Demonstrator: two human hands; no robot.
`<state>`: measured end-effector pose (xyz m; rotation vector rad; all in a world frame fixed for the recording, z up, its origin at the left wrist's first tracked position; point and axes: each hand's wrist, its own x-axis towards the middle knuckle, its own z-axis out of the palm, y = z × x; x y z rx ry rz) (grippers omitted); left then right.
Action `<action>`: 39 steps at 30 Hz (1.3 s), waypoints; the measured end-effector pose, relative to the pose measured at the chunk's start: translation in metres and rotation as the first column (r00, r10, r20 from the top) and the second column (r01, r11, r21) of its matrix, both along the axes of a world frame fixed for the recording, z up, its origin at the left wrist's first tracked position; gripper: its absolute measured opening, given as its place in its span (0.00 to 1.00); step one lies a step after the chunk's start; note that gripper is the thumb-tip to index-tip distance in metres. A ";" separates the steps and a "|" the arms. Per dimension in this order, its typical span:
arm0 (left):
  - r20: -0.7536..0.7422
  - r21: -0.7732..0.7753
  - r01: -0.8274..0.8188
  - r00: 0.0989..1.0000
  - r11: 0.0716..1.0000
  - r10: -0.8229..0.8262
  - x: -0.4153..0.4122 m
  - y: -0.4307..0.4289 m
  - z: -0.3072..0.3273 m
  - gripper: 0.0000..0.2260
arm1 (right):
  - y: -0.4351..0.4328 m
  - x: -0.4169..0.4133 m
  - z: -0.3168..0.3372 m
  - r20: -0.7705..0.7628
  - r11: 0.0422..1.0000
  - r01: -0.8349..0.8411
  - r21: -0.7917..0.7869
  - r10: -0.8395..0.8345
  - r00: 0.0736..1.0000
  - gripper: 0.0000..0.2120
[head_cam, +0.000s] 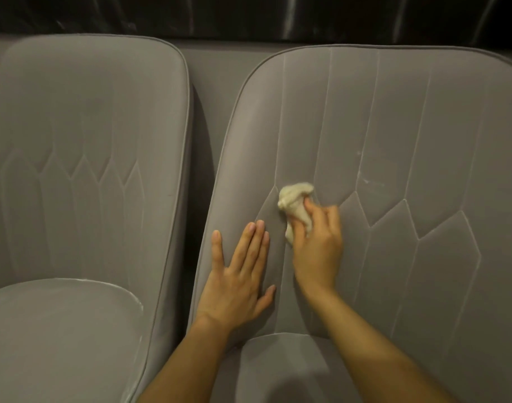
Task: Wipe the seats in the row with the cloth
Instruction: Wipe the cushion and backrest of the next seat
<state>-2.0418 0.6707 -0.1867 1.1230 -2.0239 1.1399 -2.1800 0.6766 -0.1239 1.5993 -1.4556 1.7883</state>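
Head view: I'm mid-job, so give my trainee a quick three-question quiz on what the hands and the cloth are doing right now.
1. True or false: the left hand lies flat, fingers straight, on a backrest.
2. The cloth is gripped by: A) the left hand, B) the right hand, C) neither.
3. Fill in: both hands touch the ____ of the two seats.
Key: 1 true; 2 B; 3 right: the right seat.

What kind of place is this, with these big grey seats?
Probably a cinema or a similar hall, though I can't be sure. The left seat and right seat are padded, matching and side by side, with a dark wall behind.
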 end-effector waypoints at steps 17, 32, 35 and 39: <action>0.034 0.011 -0.012 0.999 1.000 0.011 0.009 0.009 -0.006 0.39 | 0.024 0.007 -0.080 0.097 0.991 -0.053 0.121 0.041 0.994 0.14; -0.086 0.004 0.044 0.995 0.999 -0.043 -0.025 0.002 0.038 0.37 | 0.040 -0.037 0.048 0.009 0.995 0.045 -0.090 -0.045 0.999 0.20; -0.046 -0.009 -0.008 0.999 1.000 0.007 -0.038 -0.013 0.062 0.40 | 0.019 -0.050 0.062 -0.158 0.986 0.158 -0.061 -0.166 0.973 0.18; -0.010 0.008 -0.062 0.998 0.998 0.063 -0.037 -0.019 0.056 0.45 | 0.010 -0.053 -0.002 -0.314 0.958 0.287 -0.016 -0.277 0.908 0.19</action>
